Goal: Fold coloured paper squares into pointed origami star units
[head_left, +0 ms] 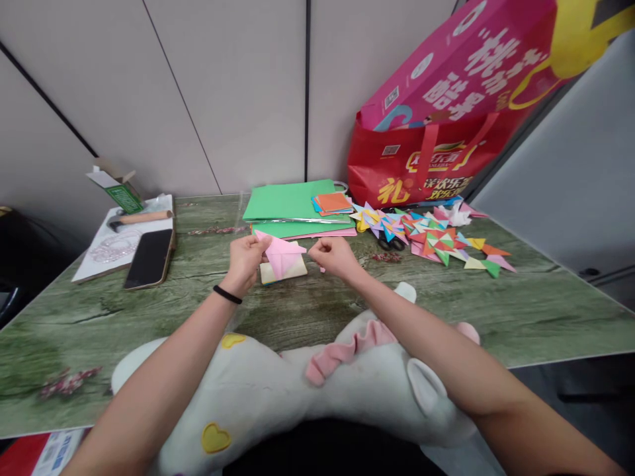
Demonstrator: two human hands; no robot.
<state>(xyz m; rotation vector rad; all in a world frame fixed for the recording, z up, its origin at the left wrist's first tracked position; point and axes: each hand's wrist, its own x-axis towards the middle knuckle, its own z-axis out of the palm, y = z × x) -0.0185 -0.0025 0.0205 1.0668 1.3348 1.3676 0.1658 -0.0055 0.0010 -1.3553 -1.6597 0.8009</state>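
A folded pink paper with pointed corners is pinched at its left side by my left hand, above the wooden-patterned table. My right hand is closed at the paper's right tip, fingertips touching or very near it; whether they grip it is hard to tell. Beneath the pink paper lies a small stack of pale yellow square sheets. A tiny pink scrap rests by my right hand.
Green sheets and orange squares lie behind my hands. Colourful folded paper pieces, black scissors and a red bag are right. Left are a phone, a hammer and a box. A white plush toy lies in front.
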